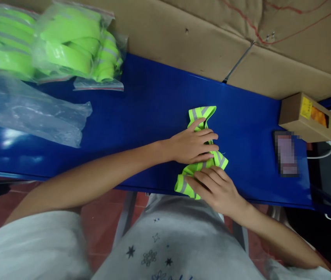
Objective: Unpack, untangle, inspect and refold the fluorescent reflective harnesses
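A folded neon-green cloth piece with grey reflective stripes (202, 113) lies on the blue table (153, 112), near its front edge. My left hand (194, 146) rests flat on the middle of the cloth, fingers stretched out and pressing it down. My right hand (214, 188) lies on the cloth's near end at the table edge, fingers bent over the fabric and pressing it; whether they pinch it I cannot make out.
Clear plastic bags packed with the same green pieces (74, 46) sit at the far left, with an empty clear bag (31, 111) in front of them. A small cardboard box (305, 116) and a phone (286, 153) lie to the right. Brown cardboard (212, 35) lines the back.
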### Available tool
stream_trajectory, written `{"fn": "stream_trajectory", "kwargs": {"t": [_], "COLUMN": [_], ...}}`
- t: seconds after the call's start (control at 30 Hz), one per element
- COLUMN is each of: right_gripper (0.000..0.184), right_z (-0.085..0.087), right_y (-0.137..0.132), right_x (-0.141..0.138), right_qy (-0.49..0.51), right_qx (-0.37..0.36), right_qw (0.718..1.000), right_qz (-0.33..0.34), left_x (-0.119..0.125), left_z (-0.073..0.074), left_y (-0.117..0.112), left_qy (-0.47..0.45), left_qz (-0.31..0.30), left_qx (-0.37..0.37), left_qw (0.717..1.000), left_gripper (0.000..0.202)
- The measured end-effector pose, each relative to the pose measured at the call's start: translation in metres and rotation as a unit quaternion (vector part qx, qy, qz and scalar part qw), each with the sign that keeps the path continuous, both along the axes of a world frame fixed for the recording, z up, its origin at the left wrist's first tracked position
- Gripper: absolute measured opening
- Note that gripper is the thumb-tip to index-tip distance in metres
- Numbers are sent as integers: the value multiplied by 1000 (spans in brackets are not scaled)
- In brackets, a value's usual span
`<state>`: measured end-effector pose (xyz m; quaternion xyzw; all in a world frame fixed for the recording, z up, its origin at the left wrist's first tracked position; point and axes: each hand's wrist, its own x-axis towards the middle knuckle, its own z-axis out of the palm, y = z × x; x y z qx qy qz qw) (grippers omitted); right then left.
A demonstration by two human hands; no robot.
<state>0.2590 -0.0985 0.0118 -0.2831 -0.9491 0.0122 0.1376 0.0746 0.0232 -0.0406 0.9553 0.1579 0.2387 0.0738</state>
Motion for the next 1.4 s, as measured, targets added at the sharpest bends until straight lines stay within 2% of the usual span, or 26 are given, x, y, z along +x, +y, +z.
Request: {"fn": "stream_trajectory", "kwargs": {"t": [0.07, 0.17, 0.2, 0.37, 0.5, 0.63, 0.73, 0.87, 0.93, 1.0, 1.2, 1.3, 1.4], "right_gripper": [32, 58, 61, 52, 47, 32, 38, 47, 45, 40, 31, 29, 27], "right_z": [-3, -10, -13, -21, -16, 0, 12, 20, 20, 19, 19, 17, 11], "right_y": [-7, -18, -21, -33, -29, -15, 2, 24, 29, 30, 29, 40, 53], "right_x": [0, -2, -3, 0, 5, 3, -1, 2, 5, 8, 8, 7, 8], "right_qy": [-12, -18, -19, -11, 10, 9, 15, 14, 7, 8, 58, 66, 71], "right_qx": [1, -1, 2, 49, 58, 4, -44, -141, -197, -221, -183, -161, -178], "right_qw": [1000, 998, 997, 994, 993, 990, 987, 980, 972, 967, 978, 982, 980], "right_qz": [-7, -57, -73, -92, -104, -138, -155, -137, -125, -124, -82, -72, -59], "left_x": [0, -1, 0, 0, 0, 1, 1, 0, 0, -1, 0, -1, -3], "left_z": [0, 2, 2, 3, 4, 4, 4, 2, 1, -1, 0, 2, 0], "left_y": [0, 0, 0, -1, -1, 0, 1, 4, 4, 4, 4, 5, 5], "left_qy": [3, 8, 10, 14, 21, 37, 36, 39, 32, 17, 14, 30, 51], "left_qz": [2, 5, 6, 7, 8, 6, 0, -12, -7, -3, -12, -12, 7], "left_qx": [-4, -11, -13, -15, -20, -25, -29, -35, -37, -38, -47, -46, -35], "left_qw": [1000, 1000, 1000, 1000, 1000, 999, 999, 999, 999, 999, 999, 998, 998], "left_gripper": [41, 40, 39, 36, 38, 39, 41, 42, 39, 36, 33, 31, 29]}}
